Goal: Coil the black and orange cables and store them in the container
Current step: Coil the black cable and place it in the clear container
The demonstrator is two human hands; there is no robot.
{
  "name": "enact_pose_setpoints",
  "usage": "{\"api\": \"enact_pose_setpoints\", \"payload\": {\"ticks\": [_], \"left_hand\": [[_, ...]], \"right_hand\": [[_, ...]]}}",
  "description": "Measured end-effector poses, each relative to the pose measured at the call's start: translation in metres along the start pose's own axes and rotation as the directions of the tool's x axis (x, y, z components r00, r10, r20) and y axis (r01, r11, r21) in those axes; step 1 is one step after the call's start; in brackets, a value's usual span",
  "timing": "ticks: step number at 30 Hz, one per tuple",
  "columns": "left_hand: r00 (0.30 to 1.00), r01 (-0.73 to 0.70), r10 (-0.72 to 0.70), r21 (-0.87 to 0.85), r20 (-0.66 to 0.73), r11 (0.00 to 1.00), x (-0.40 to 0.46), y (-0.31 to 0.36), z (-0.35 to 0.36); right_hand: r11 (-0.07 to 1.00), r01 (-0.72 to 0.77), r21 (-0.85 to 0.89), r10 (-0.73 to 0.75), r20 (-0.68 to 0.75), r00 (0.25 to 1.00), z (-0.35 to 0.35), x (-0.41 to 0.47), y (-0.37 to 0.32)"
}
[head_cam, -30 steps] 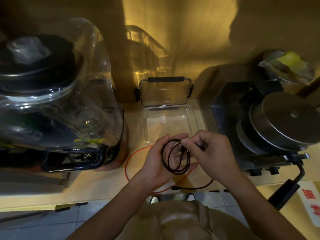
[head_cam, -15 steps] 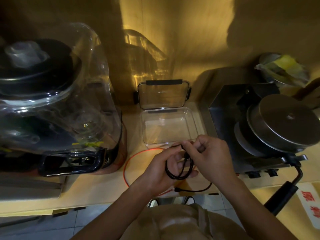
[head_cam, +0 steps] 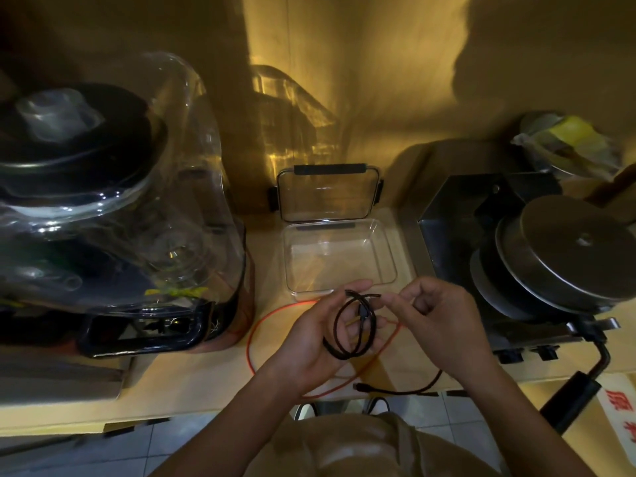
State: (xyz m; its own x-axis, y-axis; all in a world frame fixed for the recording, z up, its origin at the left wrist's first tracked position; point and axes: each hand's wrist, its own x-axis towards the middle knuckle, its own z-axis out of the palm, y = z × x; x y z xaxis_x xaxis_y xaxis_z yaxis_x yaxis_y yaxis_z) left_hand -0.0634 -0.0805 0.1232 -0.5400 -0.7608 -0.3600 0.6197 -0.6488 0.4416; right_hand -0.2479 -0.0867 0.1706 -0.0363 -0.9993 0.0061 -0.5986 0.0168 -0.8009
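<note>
- Right now the left hand (head_cam: pixel 309 333) cups a small coil of the black cable (head_cam: pixel 354 327), its fingers curled around the loops from the left and behind, thumb side up
- the right hand (head_cam: pixel 444 321) sits just beside the coil, fingers bunched narrow, thumb and forefinger pinching the cable near the top of the loops; whether they truly grip it I cannot tell for certain
- a loose tail of the black cable trails under the right wrist and ends in a small plug lying on the counter (head_cam: pixel 192 380) near its front edge
- the orange cable (head_cam: pixel 272 316) lies uncoiled on the counter in a wide loop beneath both hands
- the clear container (head_cam: pixel 390 256) stands open just behind the hands, nothing in it, its lid (head_cam: pixel 327 194) propped upright at the back
- the cable looks thin, light and limp, likely to spring out of its loops if released, so the coil is best pinched where the turns cross
- the tail should be fed by the cord itself, not by the plug
- judged from this, the black coil is nearly done and the orange one not yet begun
</note>
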Motion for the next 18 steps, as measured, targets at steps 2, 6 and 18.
{"api": "enact_pose_setpoints", "payload": {"ticks": [2,6,18], "left_hand": [[1.0,0.016,-0.017,0.014,0.023,1.0,0.0,-0.001,0.003],[0.998,0.038,-0.041,0.041,0.057,0.998,0.001,-0.003,0.009],[0.998,0.067,-0.067,-0.02,0.003,0.998,0.001,-0.007,0.011]], "right_hand": [[1.0,0.019,-0.01,-0.019,0.015,1.0,0.004,0.0,-0.001],[0.998,0.063,-0.021,-0.063,0.016,0.998,0.015,0.001,-0.006],[0.996,0.069,-0.054,-0.066,0.058,0.996,0.017,0.003,-0.008]]}}
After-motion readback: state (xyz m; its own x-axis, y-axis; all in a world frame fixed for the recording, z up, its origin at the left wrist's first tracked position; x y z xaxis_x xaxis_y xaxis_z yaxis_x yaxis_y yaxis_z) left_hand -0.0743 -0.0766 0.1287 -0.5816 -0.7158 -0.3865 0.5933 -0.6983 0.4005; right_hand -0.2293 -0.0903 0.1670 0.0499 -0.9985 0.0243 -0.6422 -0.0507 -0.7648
